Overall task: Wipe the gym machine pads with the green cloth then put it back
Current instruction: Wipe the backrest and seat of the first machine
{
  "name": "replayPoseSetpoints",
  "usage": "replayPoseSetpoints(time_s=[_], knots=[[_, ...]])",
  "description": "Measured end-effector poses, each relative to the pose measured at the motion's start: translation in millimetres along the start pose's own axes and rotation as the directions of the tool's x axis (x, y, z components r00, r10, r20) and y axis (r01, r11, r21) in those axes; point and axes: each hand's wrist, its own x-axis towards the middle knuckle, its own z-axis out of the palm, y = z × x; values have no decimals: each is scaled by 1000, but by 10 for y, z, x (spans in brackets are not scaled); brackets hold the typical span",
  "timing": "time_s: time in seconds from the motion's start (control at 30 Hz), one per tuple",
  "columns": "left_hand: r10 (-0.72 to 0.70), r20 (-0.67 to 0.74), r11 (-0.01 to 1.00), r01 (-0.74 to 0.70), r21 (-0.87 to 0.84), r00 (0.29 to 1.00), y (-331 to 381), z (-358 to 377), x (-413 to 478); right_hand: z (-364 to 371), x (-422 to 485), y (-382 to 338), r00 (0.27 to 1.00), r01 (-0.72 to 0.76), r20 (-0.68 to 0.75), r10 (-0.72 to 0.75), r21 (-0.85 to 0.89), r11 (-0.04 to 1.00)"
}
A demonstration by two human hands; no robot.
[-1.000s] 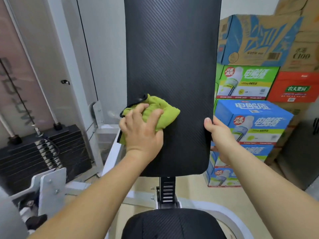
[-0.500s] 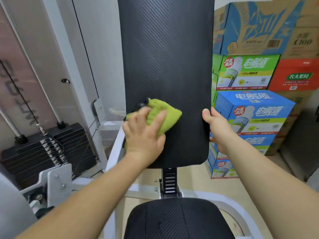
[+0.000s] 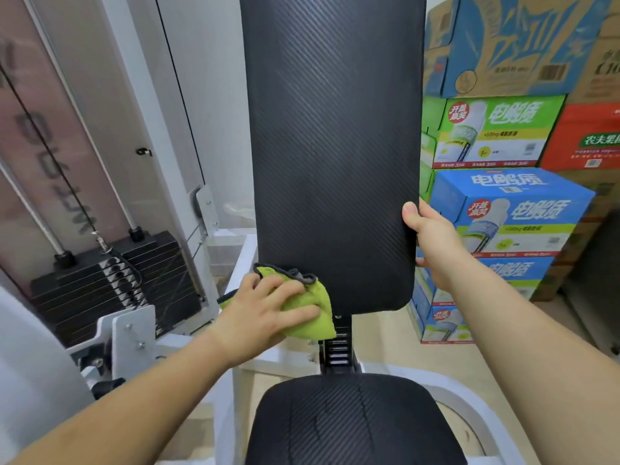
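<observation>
The tall black back pad [image 3: 332, 146] of the gym machine stands upright in the middle of the view. Below it, at the bottom, is the black seat pad [image 3: 352, 421]. My left hand [image 3: 258, 313] presses the bunched green cloth [image 3: 312, 307] against the back pad's lower left corner; part of the cloth hangs past the bottom edge. My right hand [image 3: 432, 243] grips the right edge of the back pad, thumb on the front face and fingers hidden behind it.
A black weight stack [image 3: 110, 280] with cable and guide rods stands at left inside the white frame [image 3: 134, 330]. Stacked drink cartons [image 3: 510, 209] fill the right side. A black adjuster post [image 3: 337, 350] joins the two pads.
My left hand has slid the green cloth down the back pad to its lower left corner. My right hand has kept its grip on the pad's right edge.
</observation>
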Motion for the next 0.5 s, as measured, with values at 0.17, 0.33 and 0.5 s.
replayPoseSetpoints(time_s=[0.17, 0.33, 0.5], knots=[[-501, -130, 856, 467, -221, 856, -121, -186, 461, -11, 34, 64, 1000, 18, 12, -18, 4, 1000], [-692, -88, 703, 642, -305, 716, 251, -66, 474, 74, 39, 43, 997, 31, -71, -37, -73, 997], [-580, -92, 770, 508, -385, 809, -28, -215, 306, 289, -123, -366, 856, 227, -93, -508, -815, 532]])
